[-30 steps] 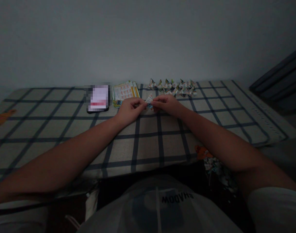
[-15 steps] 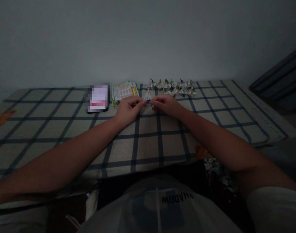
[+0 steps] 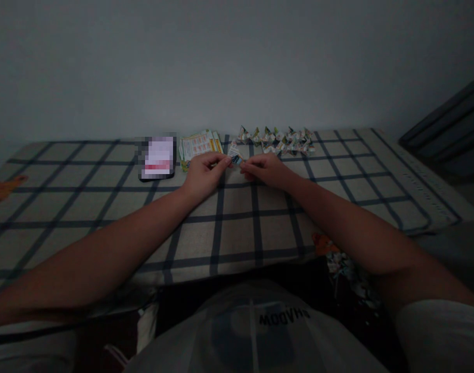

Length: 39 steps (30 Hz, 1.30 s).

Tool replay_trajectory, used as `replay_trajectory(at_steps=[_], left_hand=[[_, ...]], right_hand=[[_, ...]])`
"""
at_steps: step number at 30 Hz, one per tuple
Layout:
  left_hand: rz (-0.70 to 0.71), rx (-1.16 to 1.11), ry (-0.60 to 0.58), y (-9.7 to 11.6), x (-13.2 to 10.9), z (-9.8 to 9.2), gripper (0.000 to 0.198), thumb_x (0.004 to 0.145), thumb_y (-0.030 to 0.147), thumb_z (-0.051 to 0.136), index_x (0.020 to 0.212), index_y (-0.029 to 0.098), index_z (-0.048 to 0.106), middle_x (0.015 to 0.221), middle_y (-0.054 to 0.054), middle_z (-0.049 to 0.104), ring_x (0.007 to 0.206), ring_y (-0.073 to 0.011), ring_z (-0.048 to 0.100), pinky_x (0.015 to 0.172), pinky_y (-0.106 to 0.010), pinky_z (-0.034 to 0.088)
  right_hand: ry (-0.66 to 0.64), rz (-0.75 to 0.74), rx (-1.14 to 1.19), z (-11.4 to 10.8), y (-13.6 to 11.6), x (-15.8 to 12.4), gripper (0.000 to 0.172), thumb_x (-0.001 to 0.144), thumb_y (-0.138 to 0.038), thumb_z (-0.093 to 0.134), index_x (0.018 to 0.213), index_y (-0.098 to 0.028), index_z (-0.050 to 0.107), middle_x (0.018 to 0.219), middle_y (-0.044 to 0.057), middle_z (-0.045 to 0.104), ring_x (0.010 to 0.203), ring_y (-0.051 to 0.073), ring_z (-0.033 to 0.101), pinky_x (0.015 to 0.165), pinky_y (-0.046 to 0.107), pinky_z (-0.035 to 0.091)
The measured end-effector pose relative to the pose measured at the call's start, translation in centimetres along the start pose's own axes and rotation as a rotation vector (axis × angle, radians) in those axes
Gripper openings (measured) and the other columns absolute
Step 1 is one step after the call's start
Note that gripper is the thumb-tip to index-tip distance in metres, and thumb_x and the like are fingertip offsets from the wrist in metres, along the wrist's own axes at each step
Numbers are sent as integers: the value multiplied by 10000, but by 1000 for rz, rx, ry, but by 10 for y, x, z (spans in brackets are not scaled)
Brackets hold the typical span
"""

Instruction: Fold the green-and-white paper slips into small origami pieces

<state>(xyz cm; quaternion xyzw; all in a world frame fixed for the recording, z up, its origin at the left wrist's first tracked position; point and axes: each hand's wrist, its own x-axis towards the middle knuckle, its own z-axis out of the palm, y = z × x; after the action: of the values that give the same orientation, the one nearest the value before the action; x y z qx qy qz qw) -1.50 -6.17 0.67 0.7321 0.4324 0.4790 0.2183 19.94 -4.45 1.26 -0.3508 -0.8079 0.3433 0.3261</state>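
Between my two hands is a small folded piece of printed paper [image 3: 235, 152], pointed at the top, with a blue patch low down. My left hand [image 3: 206, 173] pinches its left side between thumb and fingers. At its lower right corner, the closed fingertips of my right hand [image 3: 267, 170] grip it too. Just behind my left hand lies a stack of printed paper sheets [image 3: 200, 144], green at the edges. Several pointed folded paper pieces [image 3: 285, 141] stand in rows beyond my right hand.
A phone [image 3: 158, 157] with a blurred-out screen lies left of the sheets. The checked tablecloth [image 3: 237, 228] covers the table, which meets a plain wall [image 3: 237, 67] at the back. Dark slanted panels [image 3: 450, 127] stand at the far right.
The folded paper has tilted and shifted slightly left, showing more of its blue patch. My right fingertips have moved a little at its lower corner.
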Motion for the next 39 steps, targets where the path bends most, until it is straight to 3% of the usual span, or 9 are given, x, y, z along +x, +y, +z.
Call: replay_trajectory(at_steps=[4, 8, 13, 19, 27, 34, 39], left_hand=[[-27, -32, 1, 2, 0, 1, 291, 898, 409, 628, 780, 166, 735, 774, -46, 736, 787, -172, 657, 690, -267, 489], [-40, -74, -3, 2, 0, 0, 274, 896, 387, 623, 768, 162, 715, 767, -40, 723, 768, -162, 643, 678, -263, 477], [-43, -80, -120, -1, 0, -1, 311, 886, 434, 625, 761, 163, 714, 735, -32, 706, 716, -153, 618, 664, -266, 457], [-25, -85, -326, 1, -1, 2, 317, 870, 444, 627, 761, 160, 717, 723, -33, 687, 688, -156, 595, 635, -273, 432], [2, 16, -283, -1, -1, 2, 296, 852, 420, 606, 739, 160, 691, 669, -8, 624, 649, -141, 539, 605, -267, 386], [37, 9, -303, 3, -1, 1, 328, 878, 436, 580, 729, 164, 688, 658, -9, 608, 640, -144, 526, 605, -274, 378], [21, -11, -339, 5, -1, 0, 318, 865, 412, 584, 667, 169, 638, 613, 8, 568, 602, -132, 491, 593, -271, 364]], right_hand=[[-3, -48, -20, -1, -1, -1, 448, 951, -527, 536, 739, -149, 650, 643, 11, 646, 596, 97, 550, 608, 237, 425], [-32, 26, 155, 0, 5, 0, 534, 899, -657, 567, 785, -146, 676, 658, 24, 659, 604, 112, 592, 599, 244, 461], [87, 129, 369, 2, 12, 3, 639, 819, -803, 551, 781, -173, 651, 632, -2, 623, 555, 110, 576, 554, 256, 477], [85, -5, 197, -2, 8, 3, 601, 824, -776, 585, 720, -185, 618, 604, -16, 607, 578, 112, 557, 581, 257, 445], [87, 28, 147, -1, 2, 0, 567, 829, -726, 618, 729, -169, 629, 620, 2, 642, 576, 110, 560, 586, 251, 437], [169, -11, 28, 0, 0, 0, 561, 880, -700, 557, 677, -180, 608, 595, 5, 628, 563, 113, 525, 590, 262, 411], [150, -9, 5, 1, -3, -2, 505, 905, -635, 562, 681, -185, 613, 596, 2, 638, 558, 113, 513, 581, 262, 397]])
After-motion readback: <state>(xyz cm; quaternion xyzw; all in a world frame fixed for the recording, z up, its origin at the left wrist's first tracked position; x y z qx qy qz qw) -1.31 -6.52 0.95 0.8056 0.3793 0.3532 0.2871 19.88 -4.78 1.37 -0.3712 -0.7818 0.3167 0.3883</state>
